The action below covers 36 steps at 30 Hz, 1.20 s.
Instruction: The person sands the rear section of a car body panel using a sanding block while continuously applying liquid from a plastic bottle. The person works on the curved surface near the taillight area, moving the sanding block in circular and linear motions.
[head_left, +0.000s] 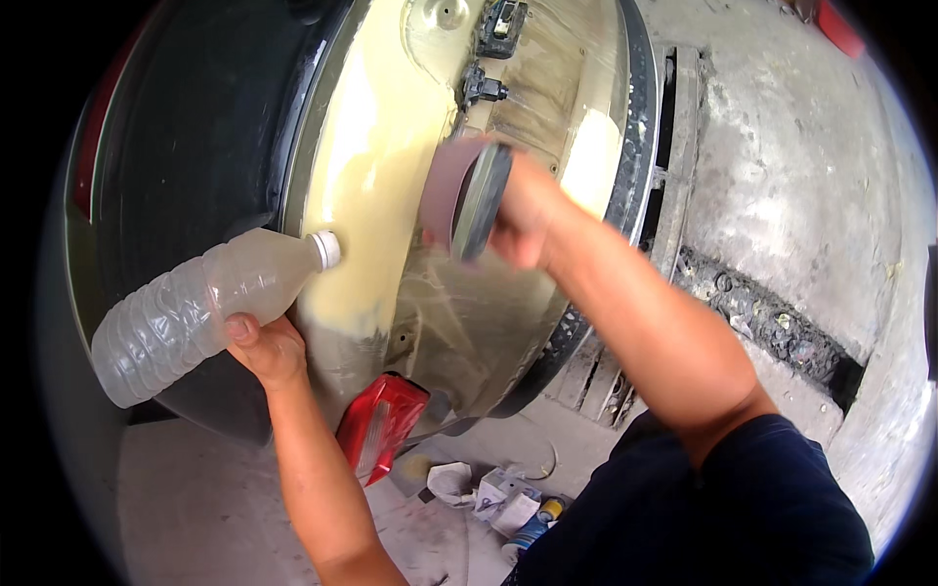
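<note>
My left hand is closed round a plastic bottle with a white cap, tilted toward a vehicle's body panel. My right hand grips a dark sanding block wrapped in mauve sandpaper; it is blurred, over the panel beside a cream filler patch. Below that lies bare metal, with a red tail light at the lower edge. Small black fittings sit higher on the panel.
Dark glass fills the left of the vehicle. To the right is a worn concrete floor with a drain channel holding debris, and a red object at the top. Rags and cans lie on the ground below.
</note>
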Motion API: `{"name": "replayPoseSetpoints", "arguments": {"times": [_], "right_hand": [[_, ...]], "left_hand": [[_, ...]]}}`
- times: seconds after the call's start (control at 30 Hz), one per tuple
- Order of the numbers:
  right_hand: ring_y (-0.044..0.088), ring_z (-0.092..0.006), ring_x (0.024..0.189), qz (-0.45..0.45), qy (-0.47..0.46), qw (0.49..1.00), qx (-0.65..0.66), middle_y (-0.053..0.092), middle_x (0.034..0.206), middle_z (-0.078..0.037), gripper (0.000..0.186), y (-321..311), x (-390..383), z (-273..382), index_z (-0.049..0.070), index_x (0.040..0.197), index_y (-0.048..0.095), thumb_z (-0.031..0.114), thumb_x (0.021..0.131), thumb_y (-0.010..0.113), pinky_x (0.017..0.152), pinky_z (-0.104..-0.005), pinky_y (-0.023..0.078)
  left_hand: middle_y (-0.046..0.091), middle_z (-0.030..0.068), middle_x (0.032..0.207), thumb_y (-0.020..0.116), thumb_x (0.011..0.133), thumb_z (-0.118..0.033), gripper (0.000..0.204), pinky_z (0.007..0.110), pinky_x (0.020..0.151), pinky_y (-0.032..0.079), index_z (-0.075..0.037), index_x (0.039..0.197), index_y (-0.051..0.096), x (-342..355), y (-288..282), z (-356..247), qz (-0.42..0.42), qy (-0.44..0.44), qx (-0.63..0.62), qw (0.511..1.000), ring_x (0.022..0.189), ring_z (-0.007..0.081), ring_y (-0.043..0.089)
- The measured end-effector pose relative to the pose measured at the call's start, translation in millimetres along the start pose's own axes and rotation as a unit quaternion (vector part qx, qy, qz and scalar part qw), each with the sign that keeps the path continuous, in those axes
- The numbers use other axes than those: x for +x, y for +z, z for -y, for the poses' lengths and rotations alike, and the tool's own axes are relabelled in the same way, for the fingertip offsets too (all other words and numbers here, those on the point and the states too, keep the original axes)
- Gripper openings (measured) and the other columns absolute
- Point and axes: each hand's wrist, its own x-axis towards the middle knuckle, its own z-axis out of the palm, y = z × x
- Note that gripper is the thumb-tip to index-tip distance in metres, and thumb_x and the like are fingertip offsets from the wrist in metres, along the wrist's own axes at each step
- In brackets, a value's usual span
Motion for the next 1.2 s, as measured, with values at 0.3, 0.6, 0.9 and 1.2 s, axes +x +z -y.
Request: {"name": "replayPoseSetpoints", "arguments": {"times": [0.3, 0.6, 0.9, 1.2], "right_hand": [[0.068, -0.021, 0.075, -0.018, 0.03, 0.999, -0.027, 0.068, 0.089, -0.012, 0.042, 11, -12, -14, 0.009, 0.125, 0.057, 0.041, 0.102, 0.043, 0.057, -0.0323, 0.058], [0.067, -0.0212, 0.072, -0.04, 0.016, 0.997, -0.059, 0.067, 0.096, -0.013, 0.038, 13, -21, -25, 0.008, 0.118, 0.06, 0.039, 0.102, 0.044, 0.066, -0.0341, 0.059], [0.071, -0.025, 0.074, -0.043, 0.006, 0.997, -0.069, 0.066, 0.081, -0.017, 0.04, 18, -27, -30, 0.005, 0.125, 0.057, 0.035, 0.102, 0.044, 0.055, -0.0332, 0.058], [0.069, -0.0269, 0.08, -0.048, 0.016, 0.988, -0.149, 0.067, 0.101, -0.017, 0.044, 20, -38, -42, 0.001, 0.122, 0.057, 0.036, 0.103, 0.04, 0.065, -0.0349, 0.059]], "left_hand": [[0.054, 0.0114, 0.131, 0.07, 0.082, -0.06, 0.084, 0.043, 0.106, 0.042, 0.002, 0.134, 0.048, -1, -2, 0, -0.009, -0.012, -0.02, 1.0, 0.124, 0.0264, 0.052], [0.052, 0.0119, 0.133, 0.07, 0.082, -0.061, 0.084, 0.044, 0.107, 0.04, 0.002, 0.134, 0.047, 2, 0, 0, 0.009, 0.007, 0.003, 1.0, 0.124, 0.0265, 0.052], [0.053, 0.0119, 0.133, 0.07, 0.083, -0.057, 0.08, 0.043, 0.107, 0.04, 0.002, 0.133, 0.048, 2, 2, -1, -0.001, 0.013, 0.009, 1.0, 0.124, 0.0262, 0.051], [0.053, 0.0126, 0.133, 0.067, 0.086, -0.055, 0.077, 0.043, 0.108, 0.039, 0.002, 0.134, 0.047, 4, 6, -3, 0.006, 0.02, -0.004, 1.0, 0.125, 0.0269, 0.051]]}}
